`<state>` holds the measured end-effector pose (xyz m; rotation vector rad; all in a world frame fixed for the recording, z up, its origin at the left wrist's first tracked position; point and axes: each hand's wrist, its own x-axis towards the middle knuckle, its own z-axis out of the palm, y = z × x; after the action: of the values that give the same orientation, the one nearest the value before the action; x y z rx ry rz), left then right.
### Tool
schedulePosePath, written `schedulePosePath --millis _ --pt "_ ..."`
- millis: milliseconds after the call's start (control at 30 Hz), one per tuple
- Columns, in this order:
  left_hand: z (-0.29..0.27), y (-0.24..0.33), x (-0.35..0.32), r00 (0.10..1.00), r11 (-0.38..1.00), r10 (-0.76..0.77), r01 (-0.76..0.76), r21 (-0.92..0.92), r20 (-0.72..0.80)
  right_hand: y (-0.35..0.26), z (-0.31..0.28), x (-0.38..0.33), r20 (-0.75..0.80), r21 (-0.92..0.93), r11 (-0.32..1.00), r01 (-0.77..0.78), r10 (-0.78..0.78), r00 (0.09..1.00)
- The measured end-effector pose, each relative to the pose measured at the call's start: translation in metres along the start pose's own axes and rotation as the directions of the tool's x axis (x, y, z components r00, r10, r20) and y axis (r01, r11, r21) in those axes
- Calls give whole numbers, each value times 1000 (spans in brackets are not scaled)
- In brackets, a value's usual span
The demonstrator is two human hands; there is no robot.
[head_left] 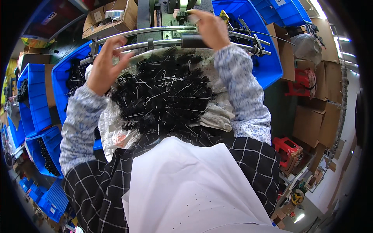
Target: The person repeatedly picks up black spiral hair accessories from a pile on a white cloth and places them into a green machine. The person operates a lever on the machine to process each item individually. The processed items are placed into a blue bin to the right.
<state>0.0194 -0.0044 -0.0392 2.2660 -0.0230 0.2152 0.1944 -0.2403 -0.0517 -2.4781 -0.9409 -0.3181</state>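
Right hand (pixel 213 31) blurred at greenish-grey metal machine (pixel 167 20); can't tell whether it pinches anything. Left hand (pixel 105 66) empty-looking, thumb and fingers apart, near shiny metal rods (pixel 155 29). Black bristle brushes with looped wire stems (pixel 165 93) heaped on whitish woven sack (pixel 107 126). Probably best: separate tangled stems singly, keep fingertips clear of machine parts. White printed label (pixel 49 18) upper left; yellow sticker (pixel 224 16) right of machine, unreadable.

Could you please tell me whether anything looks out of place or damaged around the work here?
Nothing looks clearly damaged or spilled. The black wire brushes lie jumbled, pointing every way, and the pale sheet beneath is rumpled, with a reddish mark; whether stain or print, I cannot tell.
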Motion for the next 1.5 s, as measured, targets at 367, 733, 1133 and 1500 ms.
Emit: schedulePosePath --millis 367,733,1133,1500 --pt "5 -119 -102 868 884 -439 370 286 232 77 46 27 -56 -324 944 -60 44 997" --pt "-40 -74 -70 938 947 -320 316 56 133 88 43 30 17 -425 903 61 -59 998" --pt "-90 -23 -30 966 961 -229 204 -188 -118 73 53 18 -76 -305 933 -192 177 981" --pt "-69 5 -8 986 966 -138 112 -233 -96 25 59 30 -11 -374 913 -160 168 986"
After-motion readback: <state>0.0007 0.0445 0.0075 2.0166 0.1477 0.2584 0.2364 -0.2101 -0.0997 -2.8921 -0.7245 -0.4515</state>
